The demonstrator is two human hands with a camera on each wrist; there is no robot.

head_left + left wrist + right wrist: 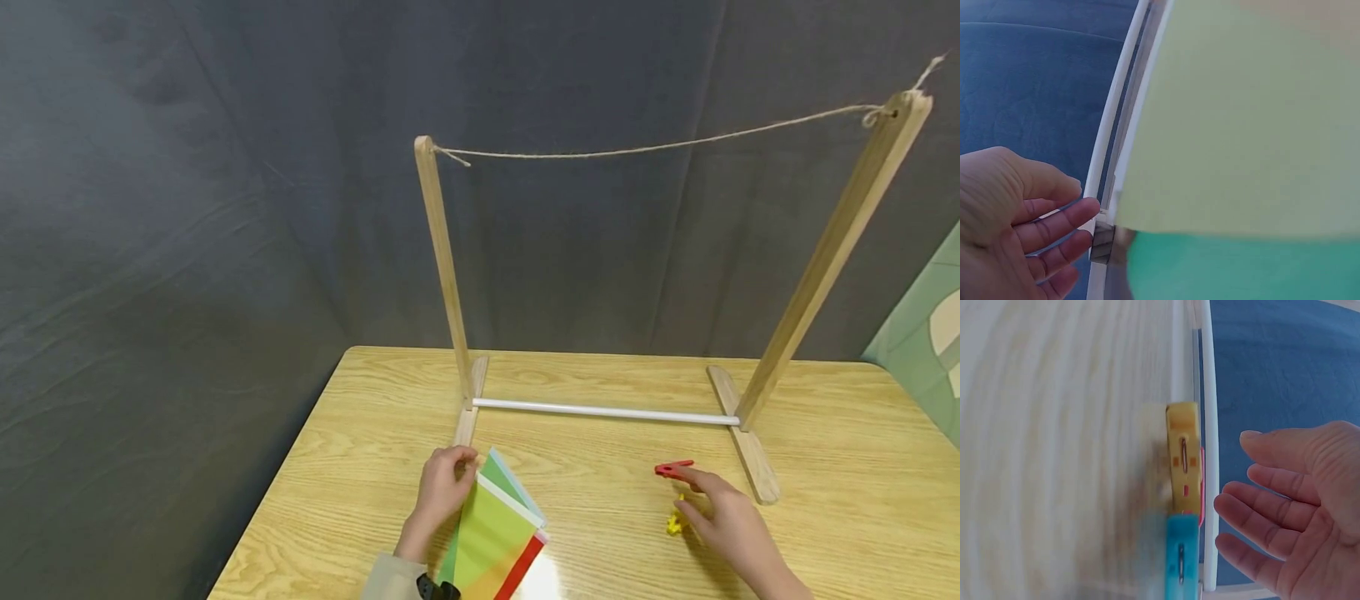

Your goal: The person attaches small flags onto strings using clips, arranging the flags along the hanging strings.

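Several overlapping coloured fabric flags lie on the table, a yellow-green flag [491, 529] with a white top band uppermost. A green one [1247, 265] and a red one [520, 568] show at its edges. Beside their upper left corner is my left hand [442, 485], fingers loosely bent, pinching nothing in the left wrist view. My right hand [726, 515] hovers by a red clothespin [670, 470] and a yellow clothespin [674, 524], thumb and fingers apart. The right wrist view also shows a blue clothespin [1182, 559] below the yellow one; that palm [1310, 519] holds nothing.
Behind the hands stands a wooden frame with a left post [444, 267], a right post [832, 250] and a white bottom rod [600, 410]. A string [600, 154] sags between the post tops. A dark curtain [570, 250] hangs behind the wood-grain table [330, 467].
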